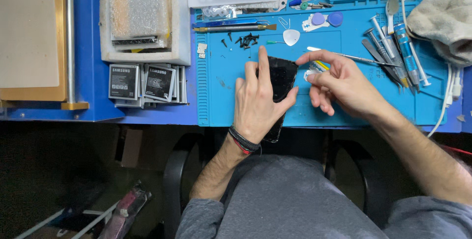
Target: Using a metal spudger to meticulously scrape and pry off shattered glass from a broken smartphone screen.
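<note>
A black smartphone (281, 79) lies lengthwise on the blue work mat (221, 106), its near end hanging over the mat's front edge. My left hand (258, 101) lies flat over it, fingers spread on the phone's upper part, holding it down. My right hand (337, 84) is just to the right of the phone's top corner, thumb and forefinger pinched on a thin metal pry tool (361, 59) that points away to the right. Small white and yellow bits (317, 67) sit under that hand; what they are I cannot tell.
Loose black screws (246, 40) and a white triangular pick (291, 36) lie beyond the phone. Screwdrivers and tweezers (398, 52) lie at the right, a grey cloth (442, 15) behind them. Stacked phone batteries (145, 84) and a foam-lined tray (142, 18) stand at the left.
</note>
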